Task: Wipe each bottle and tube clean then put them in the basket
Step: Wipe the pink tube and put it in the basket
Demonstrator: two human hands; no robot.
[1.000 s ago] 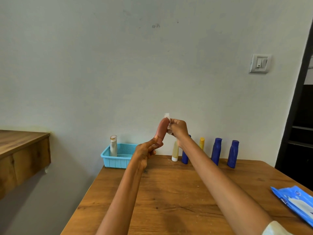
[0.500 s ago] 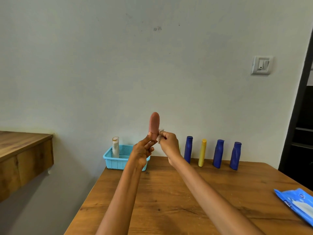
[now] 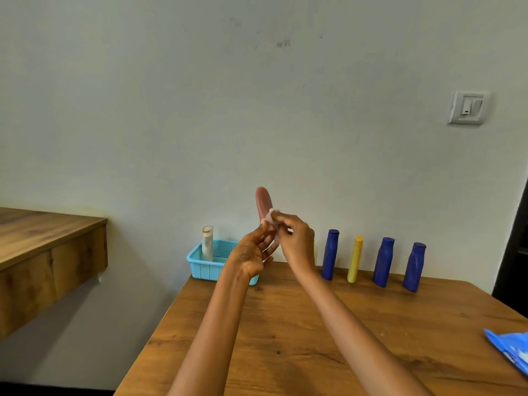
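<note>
- Pink and rounded at its top, the tube (image 3: 263,202) stands nearly upright in the air above the far left part of the wooden table (image 3: 328,332), held between both hands in front of the pale wall (image 3: 257,110)
- its lower end sits in the left hand (image 3: 251,252), whose fingers curl round it from below with the palm turned toward the camera; the bottom of the tube is hidden by those fingers
- the right hand (image 3: 297,241) pinches a small white wipe (image 3: 271,218) between thumb and fingertips and presses it against the right side of the tube, about midway up
- a light blue basket (image 3: 206,267) sits on the table's far left corner, partly hidden behind the left wrist; a white bottle (image 3: 207,243) with a brownish rim stands upright inside it, at its left end
- four more containers stand upright in a row along the table's back edge, right of the hands and well apart from the basket: a blue bottle (image 3: 329,254), a slim yellow tube (image 3: 355,258), a second blue bottle (image 3: 383,261) and a third blue bottle (image 3: 414,266)
- a blue wipes packet (image 3: 511,352) lies at the table's right edge, cut off by the frame
- a light switch (image 3: 468,107) is fixed to the wall at upper right; a wooden shelf (image 3: 48,252) juts from the left.
</note>
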